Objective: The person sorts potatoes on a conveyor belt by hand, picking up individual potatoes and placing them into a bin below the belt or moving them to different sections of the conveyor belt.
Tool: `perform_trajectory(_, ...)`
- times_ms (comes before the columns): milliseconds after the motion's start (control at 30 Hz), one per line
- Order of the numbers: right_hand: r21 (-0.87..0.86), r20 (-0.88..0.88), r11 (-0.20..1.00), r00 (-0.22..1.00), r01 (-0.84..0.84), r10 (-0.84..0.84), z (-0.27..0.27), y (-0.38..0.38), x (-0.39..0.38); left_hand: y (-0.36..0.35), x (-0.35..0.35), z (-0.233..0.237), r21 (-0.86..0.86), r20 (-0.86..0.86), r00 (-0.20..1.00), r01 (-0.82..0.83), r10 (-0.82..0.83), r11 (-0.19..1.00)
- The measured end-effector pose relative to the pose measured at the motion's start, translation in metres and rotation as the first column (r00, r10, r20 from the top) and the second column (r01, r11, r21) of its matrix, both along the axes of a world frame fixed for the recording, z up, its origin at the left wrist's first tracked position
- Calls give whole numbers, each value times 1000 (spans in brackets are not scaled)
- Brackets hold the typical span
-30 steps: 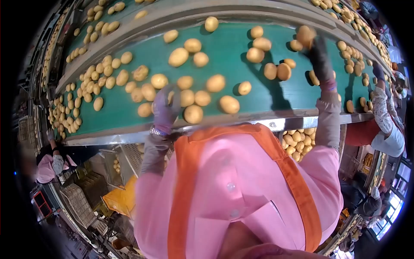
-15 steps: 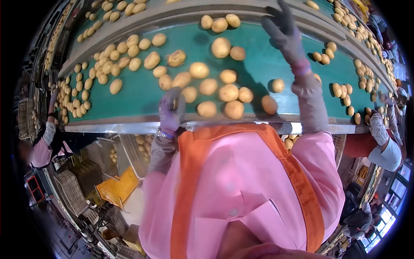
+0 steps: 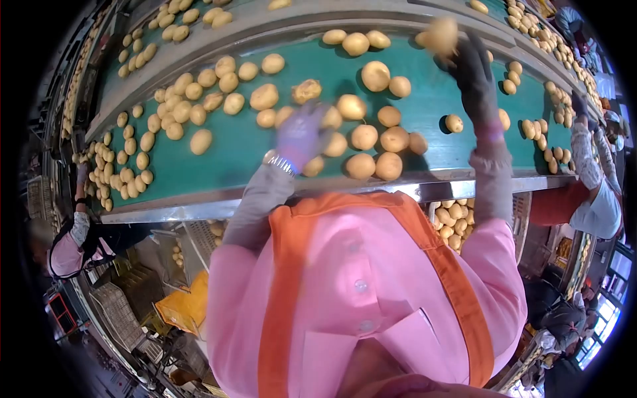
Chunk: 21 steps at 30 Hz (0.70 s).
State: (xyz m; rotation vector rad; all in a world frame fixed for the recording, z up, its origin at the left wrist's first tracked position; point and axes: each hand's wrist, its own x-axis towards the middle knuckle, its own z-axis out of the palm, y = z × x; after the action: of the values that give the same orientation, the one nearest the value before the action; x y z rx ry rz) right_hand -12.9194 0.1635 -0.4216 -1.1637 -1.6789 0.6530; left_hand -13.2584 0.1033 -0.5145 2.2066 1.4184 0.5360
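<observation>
My left hand [image 3: 300,136], in a purple and grey glove, reaches over the near half of the green belt [image 3: 232,156]. Its blurred fingers are apart, right among several potatoes, and partly cover a potato [image 3: 332,118]. A rough, darker potato [image 3: 306,91] lies just beyond the fingertips. Toward the belt's far edge, my right hand [image 3: 470,69] in a dark glove has a motion-blurred potato [image 3: 441,36] at its fingertips. A small potato [image 3: 454,123] lies on the belt left of my right wrist. Between both hands sits a loose group of potatoes [image 3: 364,136].
A metal edge [image 3: 199,211] runs along the near side of the belt. Beyond a grey divider [image 3: 292,30] is another lane with potatoes. Below the edge stands a container of potatoes [image 3: 455,222]. Co-workers' arms reach in at left [image 3: 81,219] and right [image 3: 590,159].
My left hand has moved forward and right over the potatoes. My right hand, empty with spread fingers before, now has a potato at its fingertips. The potatoes on the belt have shifted right in view.
</observation>
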Motion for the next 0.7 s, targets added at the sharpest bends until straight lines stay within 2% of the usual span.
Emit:
perform_trajectory(33, 13, -4, 1000, 1000, 1, -1, -7, 12, -25, 8, 0, 0, -83, -98, 995, -5, -3, 997)
perform_trajectory(67, -41, 228, 997, 972, 69, -58, -24, 32, -43, 18, 2, 13, -194, -150, 987, 25, -55, 981)
perform_trajectory(100, -79, 450, 986, 888, 149, -98, -41, 46, -60, 28, 3, 27, -306, -195, 975, 46, -110, 951)
perform_trajectory(133, -226, 689, 959, 724, 172, 33, -60, 53, -78, 36, 0, 15, -316, -208, 966, 84, -155, 945)
perform_trajectory(167, -350, 845, 906, 497, 238, 196, -79, 58, -95, 44, -3, 4, -326, -219, 955, 120, -199, 938)
perform_trajectory(200, -342, 891, 904, 396, 258, 224, -95, 57, -109, 51, -4, 13, -389, -251, 929, 160, -271, 907)
perform_trajectory(233, -331, 925, 902, 287, 278, 251, -102, 57, -121, 54, -4, 6, -336, -274, 922, 175, -273, 926)
perform_trajectory(267, -321, 928, 908, 283, 270, 244, -93, 69, -126, 57, -4, 18, -412, -301, 891, 201, -341, 889)
perform_trajectory(300, -474, 809, 849, 494, 232, 317, -76, 82, -127, 57, -6, 28, -490, -318, 855, 222, -410, 843)
perform_trajectory(333, -618, 634, 769, 681, 162, 366, -60, 91, -128, 51, -19, 25, -374, -239, 899, 264, -368, 889)
perform_trajectory(367, -732, 415, 678, 829, 61, 373, -47, 95, -131, 54, -33, 19, -379, -239, 896, 269, -374, 885)
perform_trajectory(400, -606, -11, 792, 996, -78, 89, -33, 92, -143, 65, -47, 13, -221, -107, 948, 271, -299, 937)
perform_trajectory(433, -270, 71, 959, 992, -84, 107, -59, 133, -131, 77, -63, 6, -67, 42, 970, 240, -238, 968)
perform_trajectory(467, 90, 149, 991, 985, -102, 88, -90, 165, -119, 95, -85, -1, -260, 443, 896, 169, -38, 951)
perform_trajectory(500, 145, -206, 988, 975, -47, 77, -63, 129, -157, 113, -102, -7, -454, 710, 664, 175, 236, 873)
perform_trajectory(533, 149, -214, 988, 975, -34, 66, -69, 103, -176, 127, -109, 9, -530, 800, 421, 159, 428, 833)
perform_trajectory(567, 48, 156, 992, 982, -113, 104, -87, 82, -191, 138, -114, 27, -596, 803, 139, 169, 580, 785)
perform_trajectory(600, -76, 504, 986, 847, -150, 168, -102, 66, -204, 128, -115, 29, -548, 763, 387, -37, 517, 836)
perform_trajectory(633, -205, 773, 969, 584, -141, 249, -106, 55, -218, 136, -125, -13, -470, 771, 518, 72, 370, 880)
perform_trajectory(667, -387, 824, 918, 417, -82, 385, -91, 41, -238, 116, -120, 13, -438, 375, 891, -73, 255, 896)
perform_trajectory(700, -543, 816, 840, 246, 11, 524, -76, 36, -255, 105, -123, 7, -453, 15, 996, -67, 83, 889)
